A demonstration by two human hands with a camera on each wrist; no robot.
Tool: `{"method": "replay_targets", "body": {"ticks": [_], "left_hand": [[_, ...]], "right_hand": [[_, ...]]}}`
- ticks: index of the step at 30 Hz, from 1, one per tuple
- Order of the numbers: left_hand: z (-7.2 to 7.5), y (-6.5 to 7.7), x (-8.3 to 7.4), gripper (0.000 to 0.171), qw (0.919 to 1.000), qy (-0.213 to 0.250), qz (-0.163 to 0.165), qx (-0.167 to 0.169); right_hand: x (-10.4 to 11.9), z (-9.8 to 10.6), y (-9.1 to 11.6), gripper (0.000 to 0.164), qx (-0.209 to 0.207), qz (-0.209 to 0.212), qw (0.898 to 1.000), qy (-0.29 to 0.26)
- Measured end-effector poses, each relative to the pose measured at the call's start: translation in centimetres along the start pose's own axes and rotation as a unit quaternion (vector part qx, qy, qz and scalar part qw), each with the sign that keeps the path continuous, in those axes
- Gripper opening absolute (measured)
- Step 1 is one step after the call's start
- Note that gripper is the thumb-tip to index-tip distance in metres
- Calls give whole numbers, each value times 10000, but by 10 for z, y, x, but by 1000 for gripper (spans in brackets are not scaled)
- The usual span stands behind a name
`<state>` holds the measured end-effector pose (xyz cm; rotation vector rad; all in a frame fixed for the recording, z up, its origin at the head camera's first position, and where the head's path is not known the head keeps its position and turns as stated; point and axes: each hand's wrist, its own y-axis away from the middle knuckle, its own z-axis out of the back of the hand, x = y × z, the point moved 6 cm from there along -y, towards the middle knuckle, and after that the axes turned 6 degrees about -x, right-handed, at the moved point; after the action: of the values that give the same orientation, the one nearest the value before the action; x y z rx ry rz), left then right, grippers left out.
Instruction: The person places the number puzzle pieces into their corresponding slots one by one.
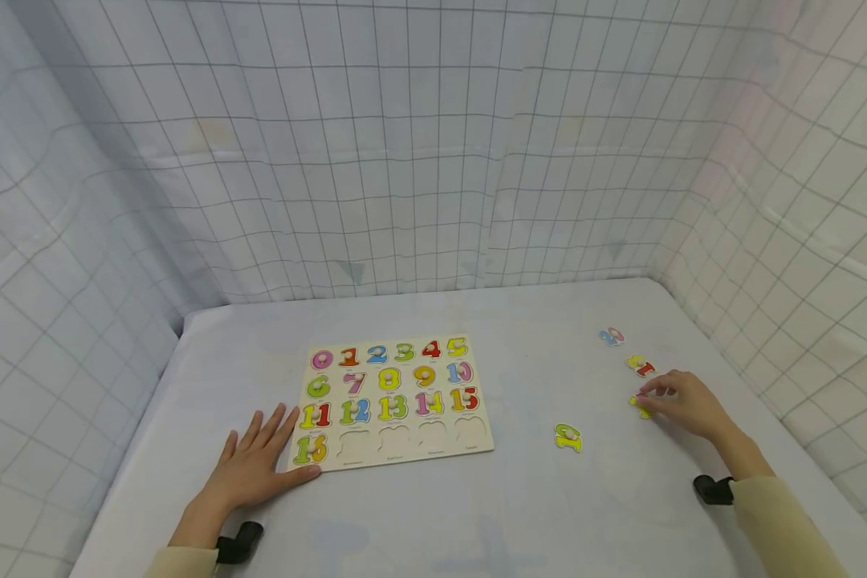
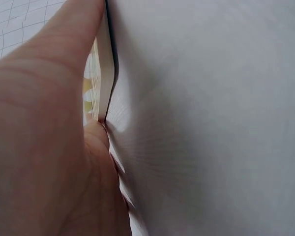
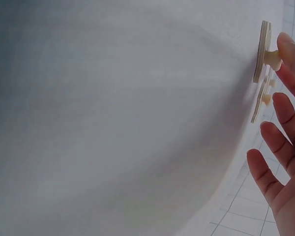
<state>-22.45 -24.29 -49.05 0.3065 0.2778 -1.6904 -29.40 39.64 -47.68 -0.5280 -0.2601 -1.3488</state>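
Note:
A wooden number puzzle board (image 1: 433, 455) lies on the table, with knobbed number pieces filling most of its recesses. My left hand (image 1: 249, 470) rests at its front left corner, fingers spread, thumb along the front edge. In the left wrist view the thumb and palm (image 2: 44, 98) meet the board's edge (image 2: 106, 73). Over at the right, my right hand (image 1: 686, 404) pinches a yellow number piece (image 1: 643, 411) by its knob, between thumb and index finger. The right wrist view shows that piece (image 3: 262, 51) edge-on, the other fingers (image 3: 280, 142) loosely bent.
A green and yellow number piece (image 1: 568, 437) lies between board and right hand. Beyond that hand lie a yellow and red piece (image 1: 641, 366) and a blue and pink one (image 1: 612, 336). Several bare recesses (image 1: 412, 441) show in the board's front row. Gridded cloth walls (image 1: 433, 201) surround the table.

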Motion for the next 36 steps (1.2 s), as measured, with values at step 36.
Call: {"method": "replay_targets", "body": {"ticks": [36], "left_hand": [[-3, 1, 3, 105, 9999, 91, 6, -54]], "right_hand": [[217, -74, -55, 16, -546, 2764, 9543, 999]]}}
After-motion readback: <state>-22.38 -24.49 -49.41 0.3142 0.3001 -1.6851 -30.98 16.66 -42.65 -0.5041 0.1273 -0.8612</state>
